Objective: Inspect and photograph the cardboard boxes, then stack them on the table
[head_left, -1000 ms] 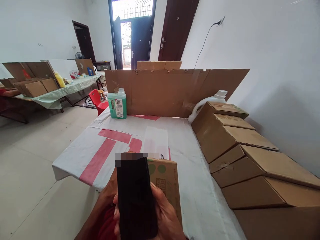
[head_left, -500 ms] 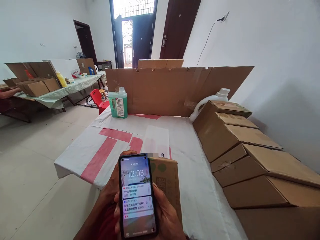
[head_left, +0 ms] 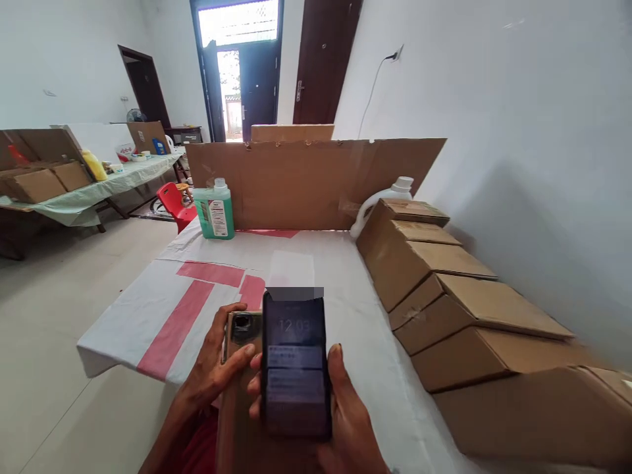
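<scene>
My right hand (head_left: 353, 408) is closed round a black smartphone (head_left: 295, 365), its thumb along the right edge and fingertips curling over the left edge. The phone stands upright with a dimmed screen that faintly reads 12:03. Beside it, my left hand (head_left: 214, 368) grips the left side of a brown cardboard box (head_left: 232, 421), with the thumb over its front. A dark rounded patch shows at the box's upper left corner; I cannot tell if it is a hole. The phone hides most of the box.
The table has a white cloth with red shapes (head_left: 178, 322). A bottle of green liquid (head_left: 217, 214) stands at its far left, before a cardboard panel (head_left: 296, 184). A white jug (head_left: 385, 197) and cardboard boxes (head_left: 459, 289) line the right side. A red chair (head_left: 172, 204) stands beyond.
The phone has shifted right in my right hand and its screen has dimmed. My left hand has come away from the phone and now grips the cardboard box. The view has turned slightly right.
</scene>
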A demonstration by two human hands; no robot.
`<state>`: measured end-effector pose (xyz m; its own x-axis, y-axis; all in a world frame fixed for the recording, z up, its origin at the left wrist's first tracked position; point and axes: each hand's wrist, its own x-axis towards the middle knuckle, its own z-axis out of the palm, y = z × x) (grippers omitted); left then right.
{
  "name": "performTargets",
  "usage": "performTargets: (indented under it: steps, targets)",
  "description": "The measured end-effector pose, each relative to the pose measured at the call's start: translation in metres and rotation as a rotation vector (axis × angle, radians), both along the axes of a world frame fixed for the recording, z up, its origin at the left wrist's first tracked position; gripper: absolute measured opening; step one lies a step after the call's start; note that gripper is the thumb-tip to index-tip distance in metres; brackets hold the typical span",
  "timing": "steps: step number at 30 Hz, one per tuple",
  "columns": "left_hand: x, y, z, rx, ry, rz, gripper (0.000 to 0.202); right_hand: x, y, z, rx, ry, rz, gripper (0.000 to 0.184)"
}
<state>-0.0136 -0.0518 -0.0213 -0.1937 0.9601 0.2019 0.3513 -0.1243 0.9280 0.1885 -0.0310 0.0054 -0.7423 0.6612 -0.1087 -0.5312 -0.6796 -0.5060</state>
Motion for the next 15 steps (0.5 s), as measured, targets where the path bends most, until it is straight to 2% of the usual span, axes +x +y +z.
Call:
performTargets:
  steps: [3,6,8,10,11,13,15]
  targets:
    - [-0.004,0.003,-0.007,-0.024,-0.014,0.005,0.059,0.02,0.023,0.0,0.047,-0.13,-0.202,0.076]
    - [-0.007,0.006,-0.012,-0.047,-0.048,0.001,0.06,0.043,0.056,-0.021,0.061,-0.361,-0.459,0.072]
    - [-0.008,0.007,-0.014,-0.042,-0.09,0.013,0.059,0.058,0.08,-0.05,0.086,-0.629,-0.657,0.071]
    - [-0.008,0.007,-0.015,-0.033,-0.138,0.03,0.056,0.073,0.102,-0.087,0.207,-1.014,-0.846,0.073]
    - [-0.009,0.007,-0.015,-0.033,-0.154,0.037,0.055,0.08,0.111,-0.104,0.294,-1.221,-0.871,0.074]
    - [-0.011,0.006,-0.016,-0.043,-0.163,0.045,0.051,0.092,0.125,-0.134,0.35,-1.394,-0.859,0.072]
    - [-0.014,0.006,-0.018,-0.057,-0.161,0.053,0.048,0.101,0.131,-0.154,0.387,-1.497,-0.816,0.064]
